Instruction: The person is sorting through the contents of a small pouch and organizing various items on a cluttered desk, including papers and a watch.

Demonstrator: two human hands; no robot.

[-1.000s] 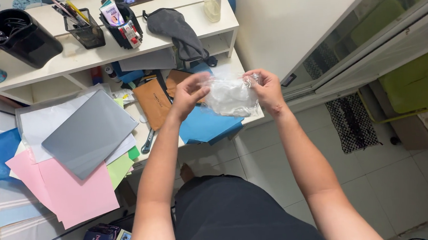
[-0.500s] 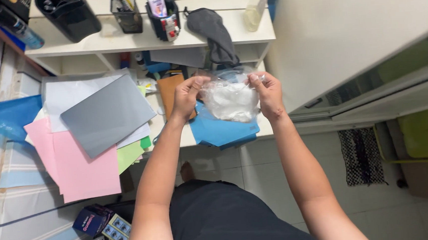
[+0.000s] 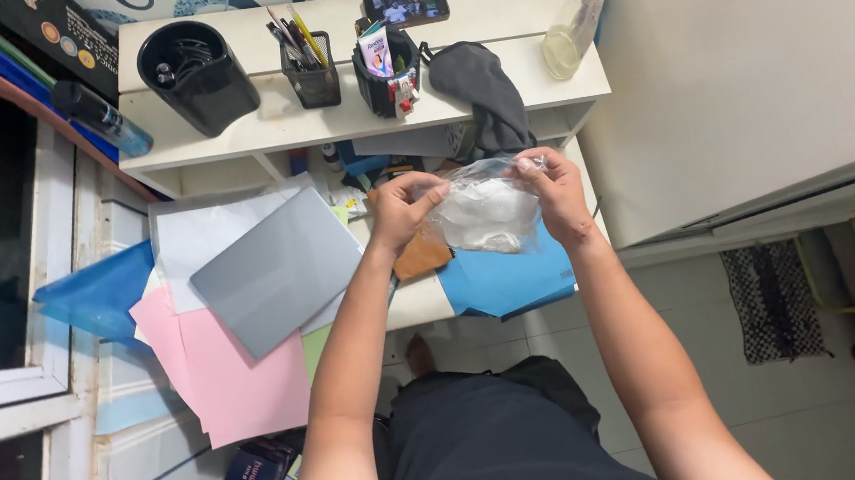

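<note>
Plastic bag [image 3: 486,211], clear with something white inside, held up over the table [image 3: 422,301] edge between both hands: left hand [image 3: 407,209] pinches its left side, right hand [image 3: 557,193] grips the top right corner. Blue sheet [image 3: 511,279] lies below.

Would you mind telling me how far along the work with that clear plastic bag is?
Done: the clear plastic bag is lifted above the desk. In hand: the left hand and right hand pinch its top corners, white contents inside. Left: whether the mouth is open cannot be told; the contents remain inside.
</note>
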